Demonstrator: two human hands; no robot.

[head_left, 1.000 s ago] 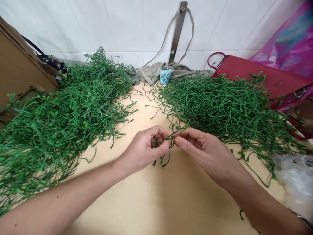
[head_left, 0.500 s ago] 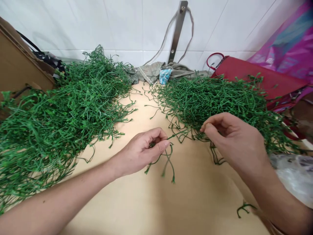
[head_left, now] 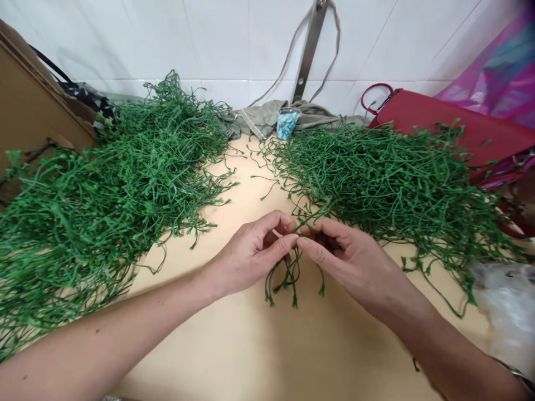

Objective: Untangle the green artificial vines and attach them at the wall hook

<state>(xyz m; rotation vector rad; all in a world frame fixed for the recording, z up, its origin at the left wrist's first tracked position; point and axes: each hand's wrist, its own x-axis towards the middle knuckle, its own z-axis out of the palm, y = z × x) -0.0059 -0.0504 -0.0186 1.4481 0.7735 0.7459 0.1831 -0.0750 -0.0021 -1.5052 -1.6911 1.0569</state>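
Observation:
My left hand (head_left: pixel 259 253) and my right hand (head_left: pixel 351 256) meet over the middle of the table, their fingertips almost touching. Both are pinched closed on thin green stems (head_left: pixel 293 273), which look like artificial plant stems. Several stem ends with small forked tips hang below the fingers, and a longer green piece sticks up and to the right above them. The exact grip point is hidden behind the fingers. Close beyond my right hand lies a heap of dark green stems (head_left: pixel 401 178). To the left spreads a larger heap of branched green stems (head_left: pixel 125 172).
At the back stand a blue-and-white cup (head_left: pixel 287 122) and a grey cloth (head_left: pixel 261 120) against the tiled wall. A red bag (head_left: pixel 455 122) sits back right, with clear plastic (head_left: pixel 505 301) nearer. A cardboard box (head_left: pixel 37 94) borders the left. Bare tabletop (head_left: pixel 234 345) shows in front.
My right hand has moved left from beside the right heap to meet my left hand, its fingers now on the stems. More stem ends hang below the hands.

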